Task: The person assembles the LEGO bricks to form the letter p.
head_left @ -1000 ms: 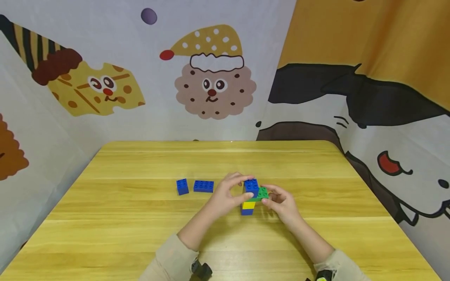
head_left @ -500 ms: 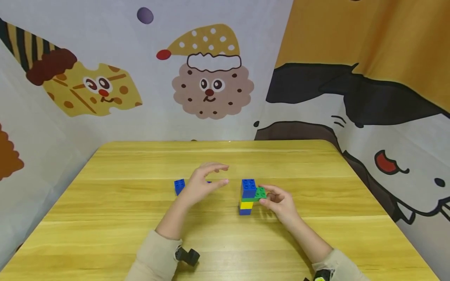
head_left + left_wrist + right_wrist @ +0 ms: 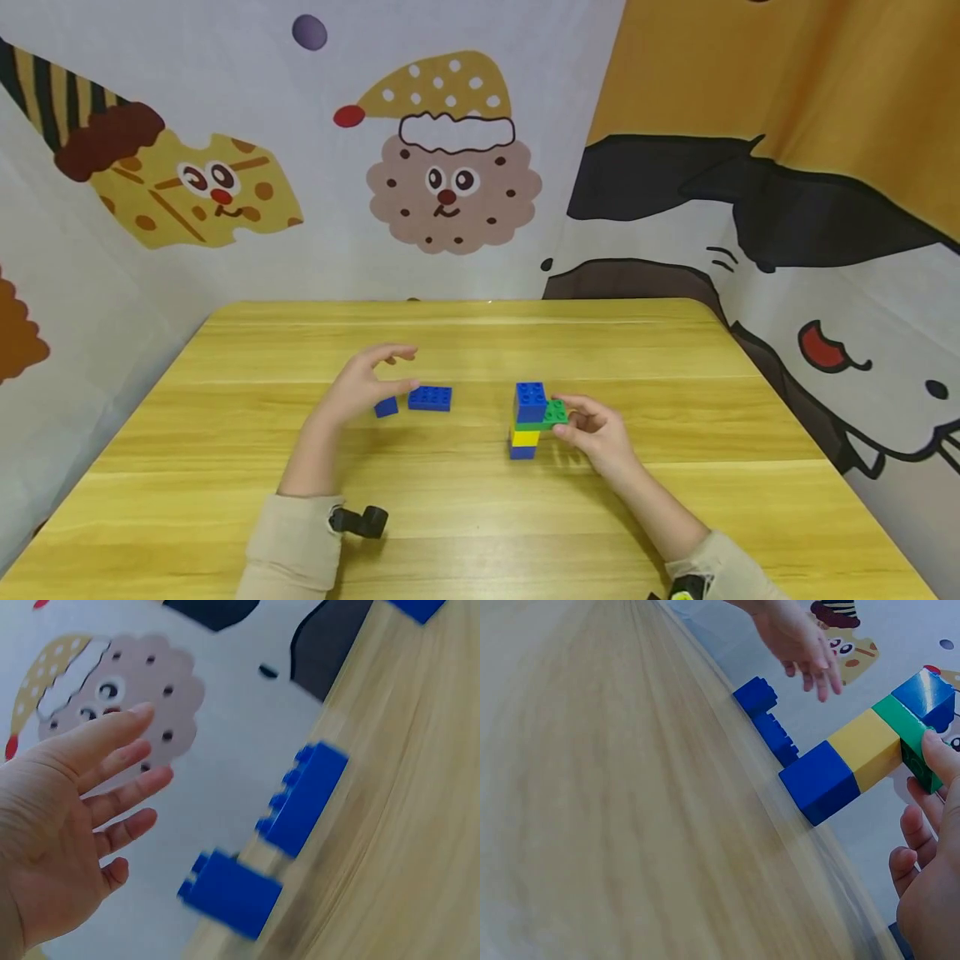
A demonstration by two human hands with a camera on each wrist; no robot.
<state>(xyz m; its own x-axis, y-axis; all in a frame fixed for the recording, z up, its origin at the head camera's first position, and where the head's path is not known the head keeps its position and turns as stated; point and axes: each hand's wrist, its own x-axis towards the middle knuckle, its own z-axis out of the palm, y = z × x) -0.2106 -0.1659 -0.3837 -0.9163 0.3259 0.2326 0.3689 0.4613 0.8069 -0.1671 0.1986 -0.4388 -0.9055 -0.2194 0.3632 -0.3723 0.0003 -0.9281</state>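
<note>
A small tower of toy bricks stands upright on the table: a blue brick point(image 3: 821, 784) at the bottom, a yellow brick point(image 3: 866, 750) above it, then a green brick point(image 3: 556, 414) jutting out to the right, and a blue brick point(image 3: 530, 402) on top. My right hand point(image 3: 600, 435) pinches the jutting end of the green brick between thumb and finger. My left hand point(image 3: 356, 387) hovers with relaxed, spread fingers, holding nothing. Below it in the head view, partly hidden, is a small blue brick point(image 3: 236, 892). A longer blue brick point(image 3: 306, 799) lies just right of that one.
The wooden table point(image 3: 480, 517) carries all the bricks. Behind it hangs a white cloth point(image 3: 337, 267) printed with cartoon figures. Dark wrist cameras sit at both sleeves, the left wrist camera point(image 3: 367, 522) jutting inward.
My left hand has let go of the top blue brick and moved left, over the loose blue bricks. My right hand keeps its pinch on the green brick, and the tower stands in place.
</note>
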